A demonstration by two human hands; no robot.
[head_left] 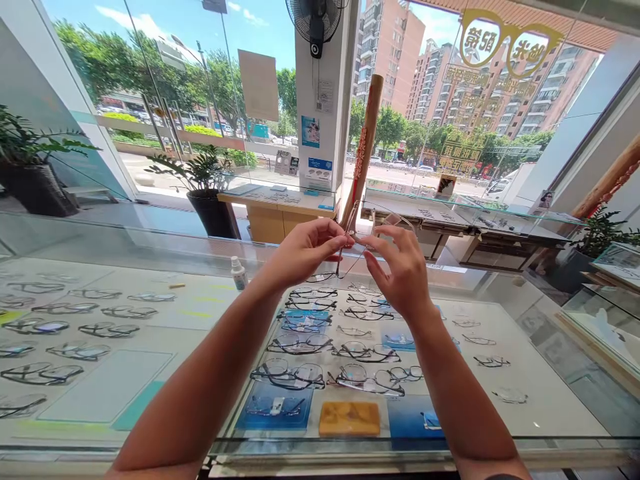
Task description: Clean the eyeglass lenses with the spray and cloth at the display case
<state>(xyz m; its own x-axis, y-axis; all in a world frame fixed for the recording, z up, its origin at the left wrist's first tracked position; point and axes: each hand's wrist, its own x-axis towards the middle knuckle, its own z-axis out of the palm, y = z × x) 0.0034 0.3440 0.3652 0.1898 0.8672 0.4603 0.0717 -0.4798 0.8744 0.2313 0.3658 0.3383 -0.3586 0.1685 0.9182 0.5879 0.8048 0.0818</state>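
Above the glass counter, both my hands meet on a pair of thin-rimmed eyeglasses [352, 234]. My left hand [313, 252] has its thumb and forefinger pinched together on the frame. From the other side, my right hand [400, 263] grips the frame between thumb and fingers, its remaining fingers curled loosely. The clear lenses and thin wire are hard to separate from the bright background. A slim dark rod or temple points down below the left fingertips; I cannot tell which.
Beneath my hands, the glass display case [540, 393] holds several rows of eyeglasses [300, 343] and an orange case [349, 419]. A small white bottle [239, 273] stands left of my left forearm. Beyond are a potted plant [210, 210], a wooden post [367, 140] and more display counters [280, 200].
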